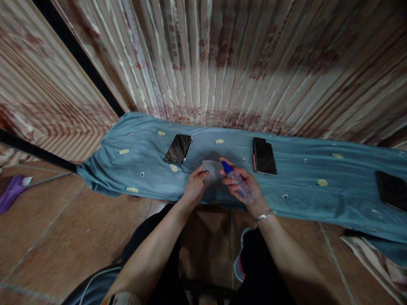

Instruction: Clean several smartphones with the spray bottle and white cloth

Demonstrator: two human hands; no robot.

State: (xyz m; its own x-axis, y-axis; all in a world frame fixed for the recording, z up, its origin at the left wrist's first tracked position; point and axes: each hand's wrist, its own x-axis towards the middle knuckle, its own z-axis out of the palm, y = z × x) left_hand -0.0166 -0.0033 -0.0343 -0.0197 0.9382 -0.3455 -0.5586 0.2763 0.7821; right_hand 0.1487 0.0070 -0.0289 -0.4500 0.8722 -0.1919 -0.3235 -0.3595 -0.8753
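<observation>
The right hand (241, 186) is wrapped around a small clear spray bottle (241, 186) with a blue nozzle (227, 167), holding it tilted so the nozzle points toward the left hand. The left hand (195, 186) pinches a small grey cloth (211, 169) by its near edge, keeping it bunched just in front of the nozzle. Both are held low over the middle of the bench (302, 186), which is draped in a blue patterned cover.

The bottle looks light and thin-walled, probably plastic, and smooth enough to slip if wet, so a grip around the barrel with a finger free for the nozzle suits it. The cloth is soft and limp; it folds wherever it is not supported, and holding it by a gathered edge keeps a pad of it facing the spray.

A dark phone (178, 148) lies on the cover to the left, and what seems to be a stack of two phones (264, 156) lies to the right, both near the hands but apart from them. Another dark device (391, 190) sits at the far right edge.
</observation>
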